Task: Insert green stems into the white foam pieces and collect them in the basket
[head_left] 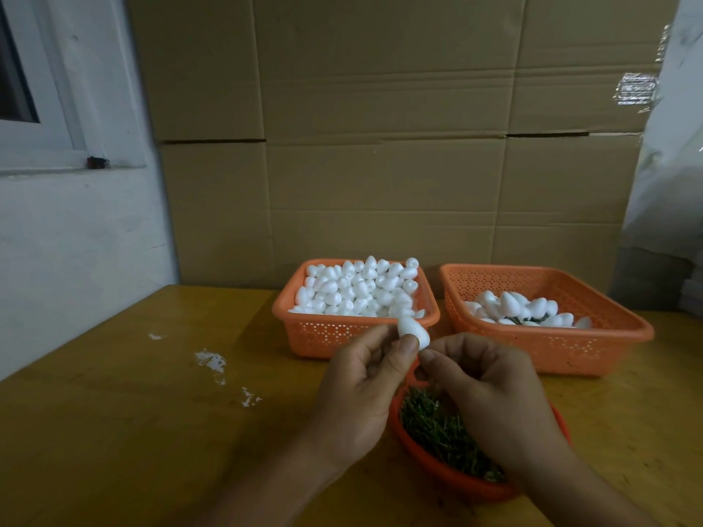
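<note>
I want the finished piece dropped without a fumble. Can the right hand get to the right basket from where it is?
Probably yes. The right hand is just in front of the right basket, whose top is open and only partly filled; nothing stands between them. Its fingers are curled near the foam piece.

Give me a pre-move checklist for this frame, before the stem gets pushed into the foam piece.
1. Foam piece pinched in left hand: ok.
2. Right hand at the piece's lower tip: ok.
3. Stem in right fingers: cannot tell, hidden.
4. Green stems in the near round basket: ok.
5. Right basket has room for finished pieces: ok.
6. Left basket stocked with plain foam: ok.
</note>
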The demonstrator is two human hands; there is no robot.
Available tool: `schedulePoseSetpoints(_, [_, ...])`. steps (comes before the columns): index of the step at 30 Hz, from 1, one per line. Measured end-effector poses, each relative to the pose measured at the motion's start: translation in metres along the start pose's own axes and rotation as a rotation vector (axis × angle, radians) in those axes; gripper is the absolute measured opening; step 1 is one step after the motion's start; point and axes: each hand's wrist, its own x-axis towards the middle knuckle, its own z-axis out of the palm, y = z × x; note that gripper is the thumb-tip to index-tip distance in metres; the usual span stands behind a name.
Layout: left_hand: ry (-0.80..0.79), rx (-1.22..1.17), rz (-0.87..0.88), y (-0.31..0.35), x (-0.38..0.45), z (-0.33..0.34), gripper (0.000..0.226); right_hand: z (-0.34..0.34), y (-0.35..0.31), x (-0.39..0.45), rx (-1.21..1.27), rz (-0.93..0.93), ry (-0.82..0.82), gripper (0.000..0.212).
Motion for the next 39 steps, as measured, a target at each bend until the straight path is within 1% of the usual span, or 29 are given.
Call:
schedulePoseSetpoints(2, [0.007, 0.002, -0.038, -0.005, -0.001, 0.0, 0.027, -0.01, 0.003, 0.009, -0.016, 0.03, 0.075, 0.013])
schedulePoseSetpoints(6, [0.044, 0.068, -0.094, -0.014, 0.0, -0.002, 0.02, -0.042, 0.02, 0.043, -0.154, 0.055, 0.269, 0.009])
schedulePoseSetpoints(8, [0.044, 0.089, -0.097, -0.018, 0.0, -0.002, 0.021, -0.06, 0.032, 0.061, -0.284, 0.062, 0.386, 0.009])
schedulePoseSetpoints(10, [0.039, 0.1, -0.094, -0.02, 0.0, -0.002, 0.022, -0.076, 0.043, 0.077, -0.443, 0.099, 0.462, 0.01])
schedulePoseSetpoints(15, [0.018, 0.121, -0.103, -0.021, 0.0, -0.003, 0.023, -0.097, 0.059, 0.099, -0.784, 0.219, 0.493, 0.019])
schedulePoseSetpoints(17, [0.017, 0.116, -0.105, -0.02, -0.001, -0.003, 0.022, -0.1, 0.06, 0.104, -0.867, 0.277, 0.502, 0.021])
schedulePoseSetpoints(22, [0.015, 0.127, -0.099, -0.019, 0.0, -0.003, 0.023, -0.103, 0.06, 0.112, -0.94, 0.416, 0.475, 0.031])
schedulePoseSetpoints(27, [0.008, 0.137, -0.11, -0.019, -0.001, -0.005, 0.023, -0.105, 0.058, 0.114, -1.002, 0.464, 0.402, 0.037])
schedulePoseSetpoints(29, [0.007, 0.138, -0.11, -0.019, -0.001, -0.005, 0.022, -0.106, 0.057, 0.113, -1.021, 0.461, 0.394, 0.039])
schedulePoseSetpoints(32, [0.004, 0.143, -0.108, -0.02, -0.001, -0.004, 0.021, -0.107, 0.054, 0.11, -1.041, 0.451, 0.404, 0.036])
schedulePoseSetpoints(36, [0.0, 0.148, -0.105, -0.021, -0.001, -0.004, 0.02, -0.103, 0.047, 0.102, -0.95, 0.375, 0.497, 0.035])
schedulePoseSetpoints(39, [0.001, 0.155, -0.097, -0.021, -0.001, -0.003, 0.019, -0.095, 0.042, 0.094, -0.818, 0.285, 0.499, 0.029])
